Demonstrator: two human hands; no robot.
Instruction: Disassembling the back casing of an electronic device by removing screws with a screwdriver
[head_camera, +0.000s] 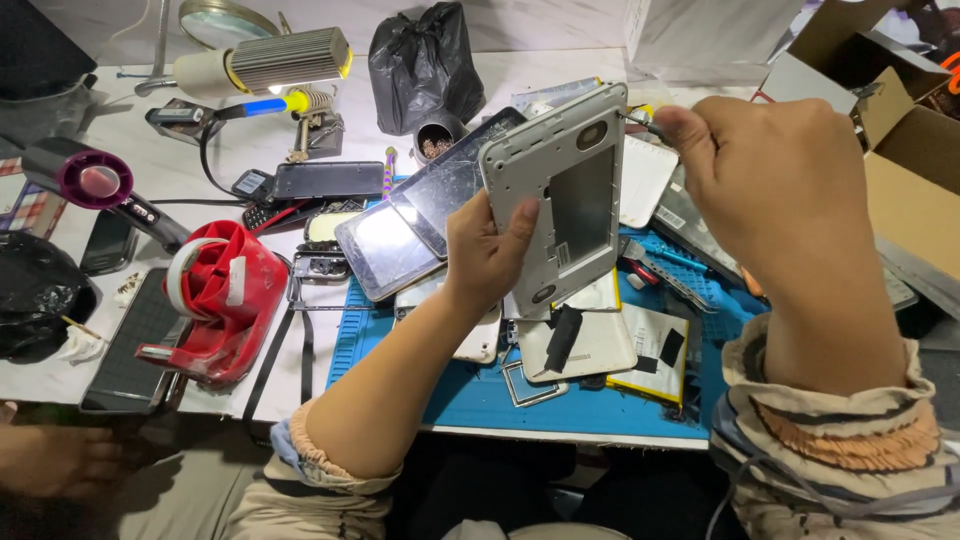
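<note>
above the blue mat (480, 395), the left hand (487, 255) is gripping a thin grey phone frame (560, 195) by its edge; it is looking light, stiff, fragile. right hand (775, 165) fingers are pinching a small screwdriver (640, 121) at the far corner.

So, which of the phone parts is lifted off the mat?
The silver phone frame, held tilted in the left hand; the other phones and screens lie on the blue mat.
</note>
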